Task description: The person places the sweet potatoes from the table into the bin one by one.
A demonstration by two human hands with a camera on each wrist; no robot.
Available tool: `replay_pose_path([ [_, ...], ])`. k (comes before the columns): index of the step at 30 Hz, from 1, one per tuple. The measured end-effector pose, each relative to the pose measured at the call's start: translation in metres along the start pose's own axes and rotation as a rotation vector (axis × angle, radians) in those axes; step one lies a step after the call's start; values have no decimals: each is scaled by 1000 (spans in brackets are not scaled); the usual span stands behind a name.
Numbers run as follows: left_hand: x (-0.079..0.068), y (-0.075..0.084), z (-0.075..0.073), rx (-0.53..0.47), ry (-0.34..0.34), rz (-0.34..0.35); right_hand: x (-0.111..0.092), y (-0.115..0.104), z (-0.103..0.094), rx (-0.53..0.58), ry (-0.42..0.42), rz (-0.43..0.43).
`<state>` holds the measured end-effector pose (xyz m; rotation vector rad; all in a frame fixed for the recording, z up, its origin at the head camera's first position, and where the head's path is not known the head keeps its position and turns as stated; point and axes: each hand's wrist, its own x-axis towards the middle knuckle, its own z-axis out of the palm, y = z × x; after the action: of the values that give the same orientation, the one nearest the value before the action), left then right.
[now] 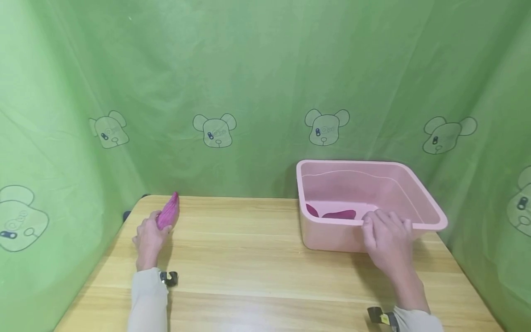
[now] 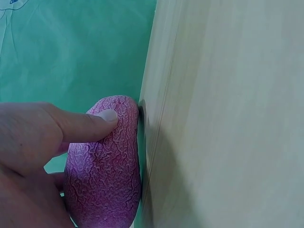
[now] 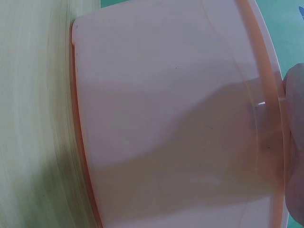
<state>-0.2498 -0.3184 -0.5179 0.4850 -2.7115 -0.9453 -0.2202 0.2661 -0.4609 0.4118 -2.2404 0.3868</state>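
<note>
A: What is on the left?

B: A person's left grip (image 1: 152, 237), a bare hand, pinches a purple sweet potato (image 1: 168, 213) at the far left of a wooden bench (image 1: 249, 267). The potato's tapered end points away from the person, beside the bench's far edge.

A: How do the fingers lie?

B: Seen from the left wrist, the thumb (image 2: 92, 127) presses on the wrinkled skin, and parts of other fingers show behind. I cannot tell whether the potato touches the bench.

A: And the right grip (image 1: 387, 240)?

B: It grasps the near rim of a pink tub (image 1: 336, 237), fingers curled over the edge. The tub stands toward the bench's far right. From the right wrist, its outer wall takes up most of the view.

A: What does the tub hold?

B: Two dark magenta pieces: one (image 1: 311, 210) by the left wall, the other (image 1: 340, 215) near the front wall, which hides part of both.

A: What surrounds this?

B: A green curtain (image 1: 265, 69) printed with round-eared cartoon heads (image 1: 215, 133), behind and on both sides. Pale sleeves (image 1: 149, 299) cover both forearms, with a black device (image 1: 171, 278) at each wrist.
</note>
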Motion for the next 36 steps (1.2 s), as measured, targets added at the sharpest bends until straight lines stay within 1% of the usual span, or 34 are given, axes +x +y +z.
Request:
replay_pose_path([
  [4, 1, 0, 0, 2, 2, -3, 0, 1, 0, 3, 2, -3],
  [11, 0, -4, -2, -11, -30, -31, 1, 1, 0, -6, -16, -1],
  [15, -1, -3, -4, -14, -33, -25, 2, 1, 1, -8, -23, -1],
  [22, -2, 5, -13, -32, 4, 24, 2, 2, 0, -11, -32, 19],
  [27, -3, 10, -19, -60, 13, 21, 3, 1, -1, -12, -39, 24],
  [30, -4, 14, -22, -77, 30, 31, 4, 0, -2, -16, -46, 25],
  [36, -6, 22, -30, -110, 74, 79, 5, 0, -4, -18, -72, 40],
])
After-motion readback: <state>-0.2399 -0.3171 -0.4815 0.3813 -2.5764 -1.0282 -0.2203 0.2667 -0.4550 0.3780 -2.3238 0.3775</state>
